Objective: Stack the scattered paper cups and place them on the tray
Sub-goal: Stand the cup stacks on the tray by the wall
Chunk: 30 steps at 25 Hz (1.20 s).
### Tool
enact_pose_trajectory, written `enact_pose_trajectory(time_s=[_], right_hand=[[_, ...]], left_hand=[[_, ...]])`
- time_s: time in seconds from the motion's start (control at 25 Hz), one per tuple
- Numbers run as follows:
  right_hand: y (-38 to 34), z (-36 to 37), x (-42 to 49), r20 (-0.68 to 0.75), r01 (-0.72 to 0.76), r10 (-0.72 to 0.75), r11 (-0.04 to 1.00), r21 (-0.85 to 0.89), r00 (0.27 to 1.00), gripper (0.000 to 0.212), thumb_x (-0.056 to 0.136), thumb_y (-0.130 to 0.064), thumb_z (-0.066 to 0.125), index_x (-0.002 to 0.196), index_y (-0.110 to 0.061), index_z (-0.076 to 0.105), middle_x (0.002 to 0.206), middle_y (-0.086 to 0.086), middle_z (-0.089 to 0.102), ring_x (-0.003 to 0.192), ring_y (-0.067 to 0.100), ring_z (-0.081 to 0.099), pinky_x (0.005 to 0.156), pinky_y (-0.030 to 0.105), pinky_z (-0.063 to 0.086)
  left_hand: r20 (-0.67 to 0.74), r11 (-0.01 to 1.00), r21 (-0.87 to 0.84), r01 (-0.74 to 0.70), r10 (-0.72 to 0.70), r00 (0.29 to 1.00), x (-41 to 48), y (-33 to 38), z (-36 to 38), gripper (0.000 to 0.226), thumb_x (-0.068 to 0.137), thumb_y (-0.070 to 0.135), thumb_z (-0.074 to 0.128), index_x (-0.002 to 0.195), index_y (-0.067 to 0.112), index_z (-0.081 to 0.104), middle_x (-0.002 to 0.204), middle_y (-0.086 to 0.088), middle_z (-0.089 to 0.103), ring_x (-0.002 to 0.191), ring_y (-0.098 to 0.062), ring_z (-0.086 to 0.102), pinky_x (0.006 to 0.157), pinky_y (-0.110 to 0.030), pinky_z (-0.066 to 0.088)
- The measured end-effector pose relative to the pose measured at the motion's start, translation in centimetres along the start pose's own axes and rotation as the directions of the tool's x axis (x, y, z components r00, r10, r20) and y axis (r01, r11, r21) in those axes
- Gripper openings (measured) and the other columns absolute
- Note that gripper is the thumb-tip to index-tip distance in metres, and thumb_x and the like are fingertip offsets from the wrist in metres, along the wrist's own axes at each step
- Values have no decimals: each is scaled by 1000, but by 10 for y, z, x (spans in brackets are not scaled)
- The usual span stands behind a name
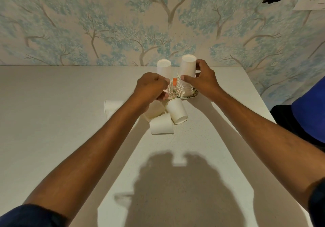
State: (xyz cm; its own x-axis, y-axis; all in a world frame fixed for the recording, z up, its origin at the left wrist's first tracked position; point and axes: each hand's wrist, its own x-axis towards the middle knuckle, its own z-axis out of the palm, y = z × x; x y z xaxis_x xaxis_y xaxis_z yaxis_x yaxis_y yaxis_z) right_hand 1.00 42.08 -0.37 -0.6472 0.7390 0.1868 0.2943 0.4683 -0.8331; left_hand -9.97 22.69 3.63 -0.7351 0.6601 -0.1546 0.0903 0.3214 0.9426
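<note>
Two upside-down stacks of white paper cups stand on a patterned tray (192, 95) near the table's far edge. My left hand (152, 87) grips the lower part of the left stack (164, 68). My right hand (204, 79) holds the right stack (187, 71), thumb in front and fingers behind. Loose cups lie on their sides just in front of the tray: one (176, 111) pointing right, one (161, 125) nearer me, one (154, 111) partly under my left wrist. Another cup (112, 106) lies further left.
The white table (52, 121) ends at a wall with blue tree wallpaper (105, 24). Something orange (175, 82) shows between the stacks. A blue object (311, 117) sits beyond the table's right edge. My shadow falls on the near table.
</note>
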Motion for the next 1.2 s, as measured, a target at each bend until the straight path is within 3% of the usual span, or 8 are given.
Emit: enact_pose_trajectory(time_s=[0.12,0.2,0.4,0.56,0.72,0.84,1.0,1.2], right_hand=[[-2,2,-3,-6,6,-6,1000,-6,1000,77,86,-33,91,149,-14,50,147,6,63,123,24,66,102,42,58],[-3,3,-5,-1,12,-12,1000,-4,1000,77,86,-33,91,149,-13,51,146,6,63,122,24,66,102,42,58],[1,1,-14,5,-5,5,1000,20,1000,81,87,-34,90,152,-15,47,152,5,59,129,21,61,104,38,54],[16,0,-31,-99,-19,18,1000,-7,995,72,91,-29,87,152,-17,50,154,5,56,133,21,58,106,38,53],[31,3,-56,-177,-61,61,998,10,982,56,93,-24,84,142,-17,58,140,4,61,119,21,64,93,33,57],[37,2,-75,-143,-100,104,995,29,984,44,92,-22,84,130,-21,62,124,1,66,106,20,68,86,31,56],[38,-1,-96,-26,-177,181,977,119,983,32,96,-25,80,123,-26,65,113,-7,68,103,17,71,92,44,63],[23,-6,-106,158,-346,307,845,409,938,29,99,-44,76,118,-23,72,115,4,78,107,26,78,92,50,66]], left_hand=[[20,992,112,-50,48,999,-7,-7,-2,5,95,11,75,99,7,76,85,-16,79,60,-20,75,56,-28,60],[60,985,164,-47,38,997,-9,-9,0,13,93,10,79,106,8,74,90,-15,79,61,-21,77,55,-26,60],[101,926,371,-69,34,994,-9,-12,13,29,93,12,81,121,12,74,106,-8,77,63,-20,78,70,-38,68],[110,898,430,-93,50,993,-4,-16,22,12,96,11,75,106,7,79,91,-11,80,66,-22,80,75,-40,68],[132,830,540,-138,79,988,-2,-20,34,10,95,12,74,99,5,80,93,-14,79,95,-31,75,107,-51,54],[139,831,534,-154,94,986,-1,-22,37,10,96,12,73,95,3,78,88,-14,78,86,-28,75,114,-57,46],[150,797,554,-239,187,971,-4,-18,42,20,96,19,72,85,3,75,79,-9,75,82,-21,69,118,-51,37],[72,927,301,-222,210,975,-10,-8,43,16,100,22,68,90,13,77,77,-3,77,75,-20,76,100,-55,56]])
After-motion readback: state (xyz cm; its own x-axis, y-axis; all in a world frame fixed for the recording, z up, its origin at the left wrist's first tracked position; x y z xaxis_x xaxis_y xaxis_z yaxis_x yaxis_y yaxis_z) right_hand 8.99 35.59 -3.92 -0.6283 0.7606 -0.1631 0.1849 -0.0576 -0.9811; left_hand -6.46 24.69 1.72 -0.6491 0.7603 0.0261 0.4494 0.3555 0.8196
